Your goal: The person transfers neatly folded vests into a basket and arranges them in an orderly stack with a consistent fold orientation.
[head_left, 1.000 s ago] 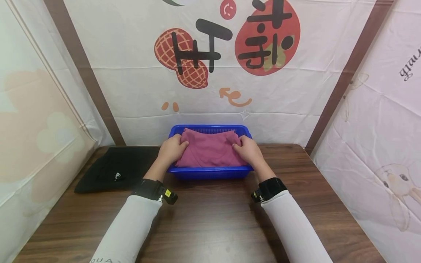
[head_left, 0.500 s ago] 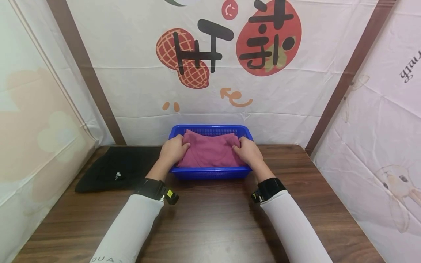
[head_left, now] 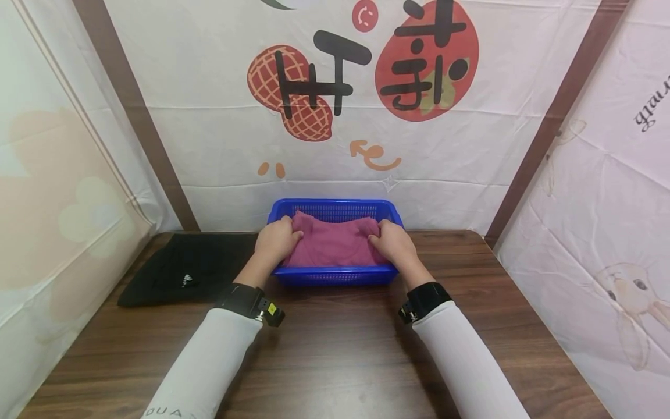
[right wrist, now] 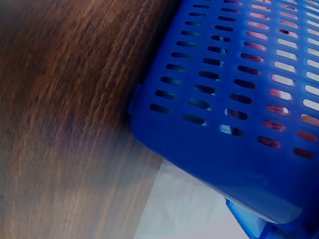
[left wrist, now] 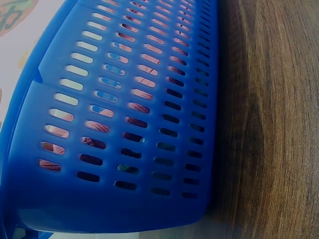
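A folded pink garment lies within a blue plastic basket, its far edge sagging between two raised corners. My left hand grips the garment's left side, thumb on top, over the basket's left rim. On the opposite side, my right hand holds the right edge the same way. The fingers below the thumbs are mostly hidden. Both wrist views are filled by the slotted basket wall, with pink fabric showing through the slots; no hand shows there.
A folded black garment with a small white mark lies left of the basket on the wooden table. Behind the basket hangs a white printed curtain, and another printed sheet hangs at the right.
The pink garment's far edge has sunk lower and nearer, so more of the basket's slotted far wall shows. Both hands keep hold of it and have barely shifted.
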Available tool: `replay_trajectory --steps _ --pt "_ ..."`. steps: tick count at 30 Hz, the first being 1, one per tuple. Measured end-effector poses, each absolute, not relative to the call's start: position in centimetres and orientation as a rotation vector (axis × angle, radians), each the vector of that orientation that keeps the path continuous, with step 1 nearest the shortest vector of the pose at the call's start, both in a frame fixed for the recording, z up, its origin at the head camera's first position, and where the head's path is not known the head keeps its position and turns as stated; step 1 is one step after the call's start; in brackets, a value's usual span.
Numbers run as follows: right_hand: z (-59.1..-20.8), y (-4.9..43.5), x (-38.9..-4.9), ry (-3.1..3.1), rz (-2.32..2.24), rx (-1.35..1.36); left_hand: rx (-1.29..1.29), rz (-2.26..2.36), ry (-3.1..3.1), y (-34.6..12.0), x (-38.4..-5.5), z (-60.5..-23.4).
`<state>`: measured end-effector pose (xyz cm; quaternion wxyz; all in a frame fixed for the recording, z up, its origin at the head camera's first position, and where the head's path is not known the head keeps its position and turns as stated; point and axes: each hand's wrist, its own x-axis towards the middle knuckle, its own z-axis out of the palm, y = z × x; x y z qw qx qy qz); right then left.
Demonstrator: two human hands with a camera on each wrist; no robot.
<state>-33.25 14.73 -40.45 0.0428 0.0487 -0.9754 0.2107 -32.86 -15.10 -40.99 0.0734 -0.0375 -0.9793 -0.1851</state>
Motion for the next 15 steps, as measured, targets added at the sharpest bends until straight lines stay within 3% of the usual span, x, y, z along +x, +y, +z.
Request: replay_trajectory --steps 15 --pt "-40.69 14.37 -33.38 -3.01 0.491 0.148 -0.103 -0.398 -2.953 -14.57 -32.77 -41.13"
